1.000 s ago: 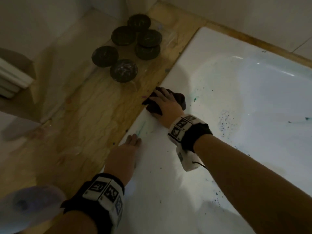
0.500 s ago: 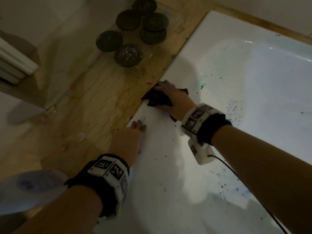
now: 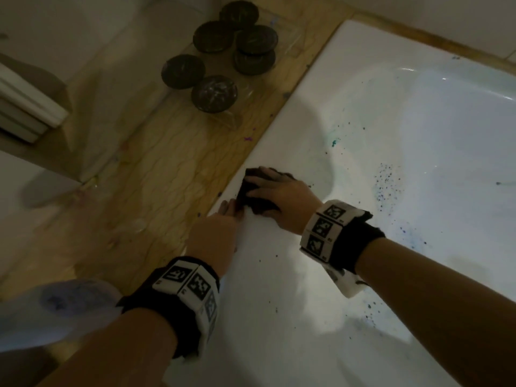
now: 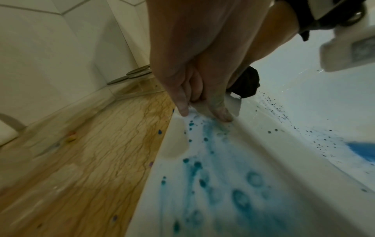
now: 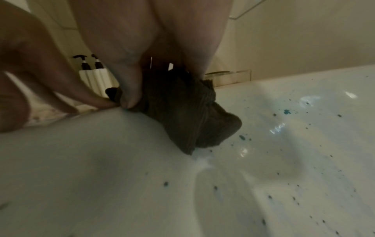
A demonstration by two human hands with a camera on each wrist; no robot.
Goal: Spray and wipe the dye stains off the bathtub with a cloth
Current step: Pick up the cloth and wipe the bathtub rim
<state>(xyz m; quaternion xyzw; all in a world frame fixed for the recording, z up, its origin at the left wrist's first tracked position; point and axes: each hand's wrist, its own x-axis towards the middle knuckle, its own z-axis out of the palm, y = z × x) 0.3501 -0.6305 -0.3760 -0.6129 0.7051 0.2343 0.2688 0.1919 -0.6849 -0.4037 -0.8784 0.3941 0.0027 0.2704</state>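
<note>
My right hand (image 3: 282,201) grips the cloth (image 5: 182,110) on the bathtub (image 3: 279,317) rim; teal stains (image 4: 213,144) lie toward me, under my flat, empty left hand (image 3: 215,238).

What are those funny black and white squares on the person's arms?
Each wrist wears a black fabric band with white blocks printed with black square patterns, like puzzle codes. The left wrist has the same kind. A white camera box hangs under the right wrist, with a thin dark cable by it. The forearms are bare, with no sleeves, and the hands wear no gloves.
</note>
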